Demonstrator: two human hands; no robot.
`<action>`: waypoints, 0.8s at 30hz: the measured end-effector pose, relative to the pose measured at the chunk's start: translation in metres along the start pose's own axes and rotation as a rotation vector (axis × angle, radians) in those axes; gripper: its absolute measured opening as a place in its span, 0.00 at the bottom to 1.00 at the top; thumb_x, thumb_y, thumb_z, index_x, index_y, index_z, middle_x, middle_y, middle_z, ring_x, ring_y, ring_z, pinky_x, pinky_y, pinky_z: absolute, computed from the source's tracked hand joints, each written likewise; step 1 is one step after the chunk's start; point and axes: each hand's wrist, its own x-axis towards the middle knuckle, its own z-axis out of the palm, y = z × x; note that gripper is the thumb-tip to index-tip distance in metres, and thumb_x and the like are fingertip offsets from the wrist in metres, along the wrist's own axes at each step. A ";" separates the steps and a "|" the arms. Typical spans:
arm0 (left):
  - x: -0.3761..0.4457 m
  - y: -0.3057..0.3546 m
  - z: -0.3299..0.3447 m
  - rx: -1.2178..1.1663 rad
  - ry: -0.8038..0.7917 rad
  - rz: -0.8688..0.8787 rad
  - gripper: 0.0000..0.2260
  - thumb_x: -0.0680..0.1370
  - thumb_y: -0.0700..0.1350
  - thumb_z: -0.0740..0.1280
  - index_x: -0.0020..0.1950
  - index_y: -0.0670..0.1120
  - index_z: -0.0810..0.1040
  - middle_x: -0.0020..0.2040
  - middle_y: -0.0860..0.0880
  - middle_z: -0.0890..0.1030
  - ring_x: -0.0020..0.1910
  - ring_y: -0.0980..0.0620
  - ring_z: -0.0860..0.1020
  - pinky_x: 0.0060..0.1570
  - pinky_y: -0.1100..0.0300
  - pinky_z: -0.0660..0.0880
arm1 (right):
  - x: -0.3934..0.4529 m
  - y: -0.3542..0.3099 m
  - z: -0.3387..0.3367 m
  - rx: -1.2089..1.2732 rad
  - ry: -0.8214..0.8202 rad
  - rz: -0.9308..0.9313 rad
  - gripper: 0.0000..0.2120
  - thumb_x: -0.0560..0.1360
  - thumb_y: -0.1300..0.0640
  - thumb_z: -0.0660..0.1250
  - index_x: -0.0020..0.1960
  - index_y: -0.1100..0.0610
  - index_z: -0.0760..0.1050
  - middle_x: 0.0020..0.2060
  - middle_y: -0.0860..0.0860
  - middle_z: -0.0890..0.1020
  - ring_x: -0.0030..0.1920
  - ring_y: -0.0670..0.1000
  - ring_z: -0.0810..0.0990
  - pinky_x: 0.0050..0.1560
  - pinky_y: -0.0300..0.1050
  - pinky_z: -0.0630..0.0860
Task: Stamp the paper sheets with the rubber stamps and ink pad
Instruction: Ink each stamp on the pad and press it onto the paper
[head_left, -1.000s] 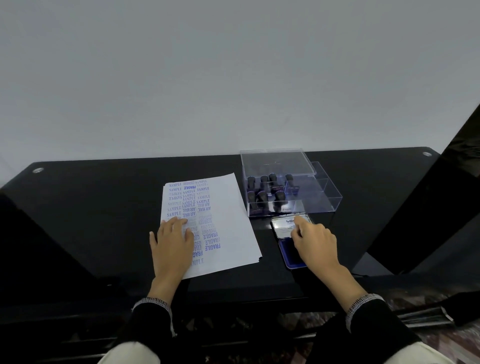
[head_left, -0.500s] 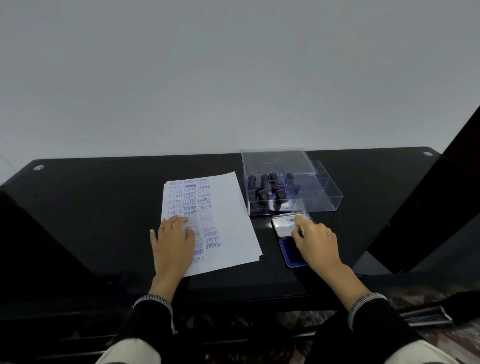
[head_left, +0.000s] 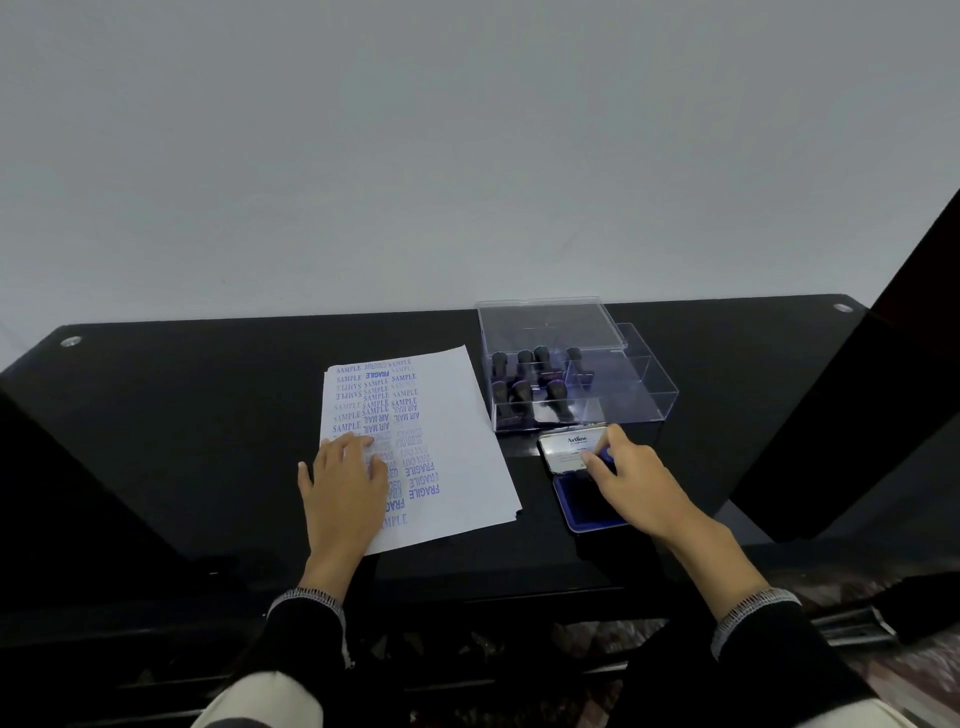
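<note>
A small stack of white paper sheets (head_left: 457, 415) lies on the black table, its left part covered with blue stamped words. My left hand (head_left: 345, 483) rests flat on the paper's lower left area, fingers straight. To the right sits an open ink pad (head_left: 574, 509) with a blue pad and its lid (head_left: 561, 448) raised at the far end. My right hand (head_left: 636, 483) is over the pad, fingers curled around a small stamp (head_left: 605, 455), of which only a blue bit shows between thumb and fingers.
A clear plastic box (head_left: 641, 395) stands just behind the ink pad, its lid up, with several dark-handled stamps (head_left: 524, 384) in its left half. The black table (head_left: 182, 415) meets a pale wall. A dark panel (head_left: 857, 389) rises at the right.
Almost nothing has moved. My right hand stays over the ink pad with only a slight shift of the fingers. My left hand keeps resting on the paper.
</note>
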 end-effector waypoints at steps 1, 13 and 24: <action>0.000 0.000 0.000 0.000 -0.001 0.001 0.14 0.81 0.48 0.58 0.65 0.49 0.73 0.67 0.50 0.73 0.70 0.48 0.67 0.73 0.41 0.53 | -0.001 0.002 -0.002 0.048 0.006 0.000 0.09 0.79 0.48 0.59 0.46 0.54 0.67 0.38 0.53 0.81 0.38 0.53 0.79 0.39 0.55 0.76; 0.000 0.000 0.000 0.003 -0.010 0.008 0.15 0.81 0.49 0.57 0.67 0.48 0.72 0.68 0.50 0.72 0.72 0.48 0.65 0.74 0.42 0.52 | 0.008 -0.013 -0.004 -0.211 -0.109 -0.012 0.05 0.78 0.54 0.60 0.46 0.55 0.68 0.41 0.53 0.76 0.40 0.54 0.75 0.39 0.51 0.74; 0.000 0.001 0.000 0.006 -0.013 0.016 0.15 0.81 0.49 0.57 0.67 0.48 0.72 0.68 0.50 0.72 0.71 0.48 0.66 0.73 0.41 0.52 | 0.016 -0.020 -0.011 -0.138 -0.187 0.053 0.04 0.76 0.57 0.60 0.45 0.57 0.69 0.39 0.54 0.76 0.39 0.56 0.77 0.39 0.52 0.73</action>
